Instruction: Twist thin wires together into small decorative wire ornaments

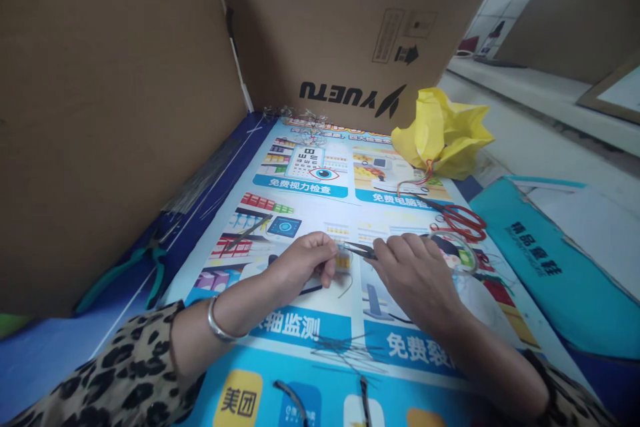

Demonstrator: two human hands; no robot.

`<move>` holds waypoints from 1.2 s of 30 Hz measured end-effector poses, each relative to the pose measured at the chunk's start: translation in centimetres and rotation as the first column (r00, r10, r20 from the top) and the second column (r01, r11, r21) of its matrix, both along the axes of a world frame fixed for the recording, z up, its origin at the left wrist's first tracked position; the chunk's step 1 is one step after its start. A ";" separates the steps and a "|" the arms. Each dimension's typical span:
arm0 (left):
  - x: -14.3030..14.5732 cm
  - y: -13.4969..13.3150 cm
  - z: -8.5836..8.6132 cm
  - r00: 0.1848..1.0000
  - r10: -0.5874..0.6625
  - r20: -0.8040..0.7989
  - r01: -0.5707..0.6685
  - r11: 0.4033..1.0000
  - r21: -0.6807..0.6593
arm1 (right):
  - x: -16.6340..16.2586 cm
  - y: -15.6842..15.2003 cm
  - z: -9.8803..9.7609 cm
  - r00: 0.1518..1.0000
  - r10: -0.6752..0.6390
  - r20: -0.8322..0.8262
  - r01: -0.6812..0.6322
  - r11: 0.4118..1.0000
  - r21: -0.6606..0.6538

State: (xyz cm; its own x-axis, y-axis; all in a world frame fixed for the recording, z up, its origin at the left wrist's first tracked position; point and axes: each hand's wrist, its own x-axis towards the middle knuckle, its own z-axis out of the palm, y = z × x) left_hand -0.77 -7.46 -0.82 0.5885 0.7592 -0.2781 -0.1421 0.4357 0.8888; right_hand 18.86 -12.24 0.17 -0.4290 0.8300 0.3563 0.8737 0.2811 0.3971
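Note:
My left hand (300, 263) pinches a small clear piece (343, 260) between thumb and fingertips, with a thin wire hanging below it. My right hand (415, 273) grips small dark pliers (361, 250), whose tips point left and meet the clear piece. Both hands hover just above a printed poster (310, 200) that covers the work surface. A silver bangle sits on my left wrist, and both sleeves have a leopard print.
Several thin dark wires (345, 350) lie on the poster near me. Red-handled scissors (463, 220) and a crumpled yellow bag (443, 133) sit at the right. Green-handled pliers (125, 270) lie at the left. Cardboard boxes (350, 27) wall the back and left. A teal pouch (545, 267) lies right.

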 end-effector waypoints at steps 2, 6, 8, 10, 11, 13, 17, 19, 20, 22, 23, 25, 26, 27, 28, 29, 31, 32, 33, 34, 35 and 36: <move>0.0 0.0 -0.1 1.000 -0.001 0.015 0.001 1.000 -0.002 | 0.0 -0.1 0.0 1.000 0.000 0.007 0.000 1.000 -0.001; 0.0 -0.1 -0.1 1.000 0.003 0.031 -0.003 1.000 -0.015 | 0.1 -0.1 0.0 1.000 0.004 0.018 -0.004 1.000 -0.002; 0.0 -0.1 0.0 0.999 0.008 0.042 -0.007 1.000 -0.021 | 0.3 -0.2 -0.1 1.000 0.001 0.025 -0.001 1.000 0.002; 0.0 -0.1 0.1 0.999 0.009 0.053 -0.008 1.000 -0.024 | 0.4 -0.2 -0.1 1.000 -0.002 0.029 0.002 1.000 0.003; 0.0 -0.1 0.1 0.998 0.008 0.056 -0.007 1.000 -0.026 | 0.4 -0.1 -0.1 1.000 -0.003 0.029 0.002 1.000 0.004; 0.0 -0.1 0.1 0.998 0.005 0.056 -0.003 0.999 -0.033 | 0.4 -0.1 -0.1 1.000 0.000 0.027 0.000 1.000 0.002; 0.1 -0.2 0.0 0.997 -0.002 0.074 0.006 0.999 -0.045 | 0.3 -0.1 -0.1 0.999 0.002 0.036 -0.002 1.000 -0.001; 0.2 -0.2 -0.1 0.996 -0.005 0.086 0.010 0.999 -0.052 | 0.2 -0.1 -0.1 0.999 0.005 0.047 -0.005 1.000 -0.001; 0.2 -0.2 -0.1 0.996 -0.008 0.089 0.013 0.998 -0.057 | 0.2 -0.2 -0.1 0.999 0.008 0.051 -0.008 1.000 -0.001; 0.2 -0.3 -0.1 0.996 -0.008 0.093 0.014 0.997 -0.071 | 0.2 -0.2 0.0 0.998 0.015 0.056 -0.015 1.000 -0.003; 0.2 -0.3 -0.1 0.995 -0.007 0.096 0.014 0.997 -0.077 | 0.1 -0.2 0.0 0.998 0.018 0.058 -0.018 1.000 -0.006; 0.3 -0.4 0.0 0.995 -0.004 0.100 0.013 0.996 -0.089 | 0.1 -0.2 0.0 0.998 0.021 0.057 -0.021 1.000 -0.006; 0.3 -0.4 0.0 0.995 -0.002 0.103 0.012 0.996 -0.093 | 0.2 -0.2 0.0 0.998 0.023 0.054 -0.023 1.000 -0.005; 0.3 -0.4 0.0 0.994 -0.001 0.105 0.011 0.995 -0.095 | 0.2 -0.2 0.0 0.998 0.026 0.051 -0.026 1.000 -0.003; 0.3 -0.4 0.0 0.995 -0.003 0.104 0.013 0.995 -0.095 | 0.2 -0.2 0.0 0.998 0.031 0.046 -0.031 1.000 0.000; 0.3 -0.4 0.0 0.995 -0.003 0.101 0.012 0.996 -0.093 | 0.2 -0.2 0.0 0.999 0.035 0.041 -0.035 0.999 0.002; 0.3 -0.4 -0.1 0.996 -0.003 0.093 0.011 0.996 -0.087 | 0.2 -0.2 0.0 0.998 0.044 0.033 -0.044 0.999 0.005; 0.3 -0.4 -0.1 0.996 -0.003 0.090 0.010 0.996 -0.085 | 0.3 -0.2 0.0 0.998 0.048 0.032 -0.048 0.999 0.007; 0.3 -0.4 -0.1 0.996 -0.004 0.088 0.011 0.996 -0.086 | 0.3 -0.2 0.0 0.998 0.053 0.034 -0.053 0.999 0.006; 0.2 -0.4 -0.1 0.996 -0.005 0.089 0.013 0.996 -0.087 | 0.3 -0.3 0.0 0.998 0.058 0.039 -0.058 0.998 0.006; 0.2 -0.4 -0.2 0.996 -0.007 0.090 0.015 0.996 -0.089 | 0.3 -0.3 0.1 0.997 0.062 0.045 -0.063 0.998 0.006; 0.2 -0.4 -0.2 0.996 -0.009 0.090 0.018 0.996 -0.090 | 0.4 -0.3 0.1 0.996 0.066 0.053 -0.067 0.998 0.005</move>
